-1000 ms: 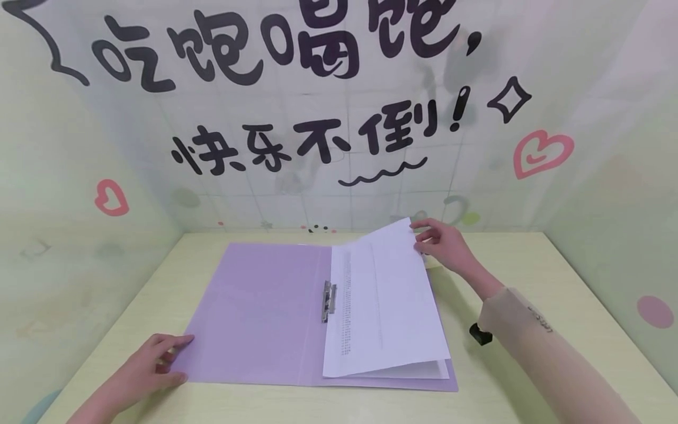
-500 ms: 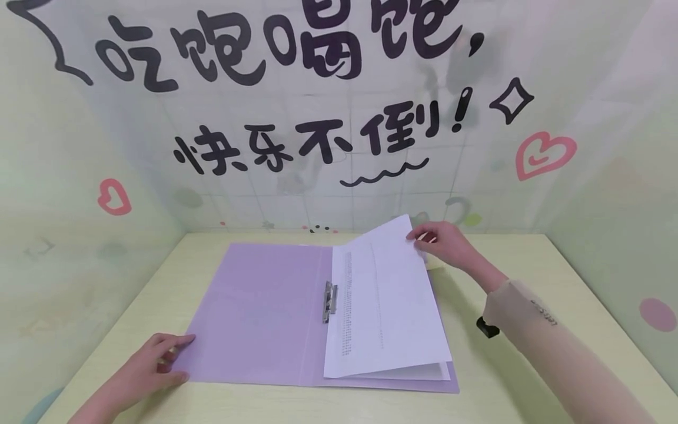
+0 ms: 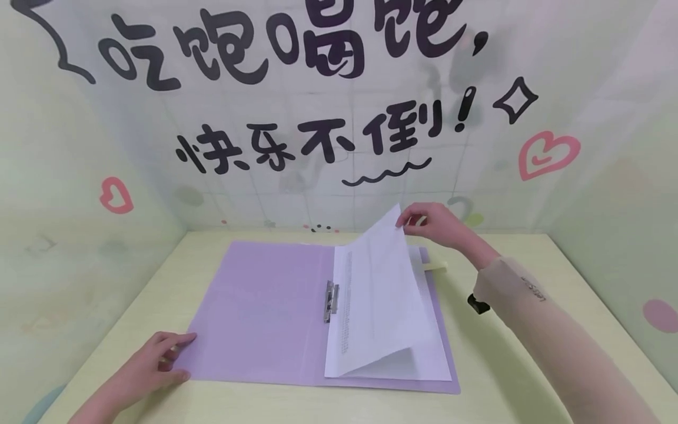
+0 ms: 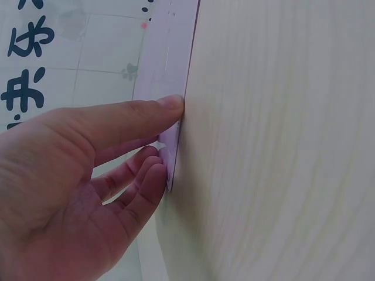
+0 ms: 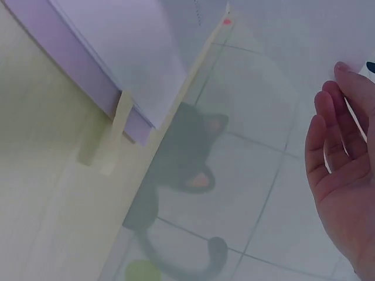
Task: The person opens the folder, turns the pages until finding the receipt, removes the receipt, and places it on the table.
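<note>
A purple folder [image 3: 259,312] lies spread open on the table, with a metal clip [image 3: 331,301] at its spine. White printed sheets lie on its right half. My right hand [image 3: 436,224] pinches the top sheet of paper [image 3: 376,294] near its upper right corner; that sheet is lifted and bends to the left. Below it, another white sheet [image 3: 431,347] lies flat. At the folder's lower left corner my left hand [image 3: 140,371] holds the edge. The left wrist view shows the thumb [image 4: 170,105] on that edge and curled fingers by the corner. In the right wrist view my right hand's fingers are bent.
A pale yellow strip [image 3: 435,267] sticks out from the right side of the papers onto the wooden table [image 3: 508,365]. A wall [image 3: 296,200] with black lettering stands right behind the table. A black item [image 3: 478,303] sits at the right wrist.
The right hand has moved up and slightly left, lifting the top sheet higher. More of the sheet beneath and of the yellow strip now shows. The left hand stays put.
</note>
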Motion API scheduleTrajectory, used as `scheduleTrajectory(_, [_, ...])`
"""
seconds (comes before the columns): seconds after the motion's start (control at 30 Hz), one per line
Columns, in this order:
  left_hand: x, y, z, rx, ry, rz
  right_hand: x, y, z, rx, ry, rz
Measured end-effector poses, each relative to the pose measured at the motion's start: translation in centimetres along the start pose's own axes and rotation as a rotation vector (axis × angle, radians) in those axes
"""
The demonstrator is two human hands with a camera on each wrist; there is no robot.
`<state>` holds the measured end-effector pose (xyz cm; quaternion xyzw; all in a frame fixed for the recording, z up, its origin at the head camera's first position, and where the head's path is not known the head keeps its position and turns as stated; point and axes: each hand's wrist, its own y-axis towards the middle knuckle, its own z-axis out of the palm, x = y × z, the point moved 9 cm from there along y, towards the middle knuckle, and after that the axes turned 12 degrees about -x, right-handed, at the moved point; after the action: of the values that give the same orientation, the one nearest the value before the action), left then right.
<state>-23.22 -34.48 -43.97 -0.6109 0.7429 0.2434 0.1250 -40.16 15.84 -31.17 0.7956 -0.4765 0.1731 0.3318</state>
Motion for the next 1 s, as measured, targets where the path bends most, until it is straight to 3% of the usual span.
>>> scheduleTrajectory(0.17, [-0.1,-0.1,0.1,-0.010,-0.007,-0.002,1.7,1.3,0.0,-0.053,0.004,-0.095])
scheduleTrajectory(0.3, [-0.1,-0.1,0.0,-0.017,-0.002,-0.009,3.0,2.4,0.5,-0.039,0.036,-0.143])
scheduleTrajectory(0.53, [0.0,-0.2,0.0,0.000,-0.003,-0.028,4.9,4.3,1.9,0.017,0.048,-0.160])
scheduleTrajectory(0.73, [-0.1,-0.3,0.0,-0.011,-0.004,-0.021,7.3,6.2,3.2,0.042,0.037,-0.224])
scheduleTrajectory(1.0, [0.0,-0.2,0.0,-0.004,-0.003,-0.031,10.1,8.3,5.7,0.068,0.022,-0.223])
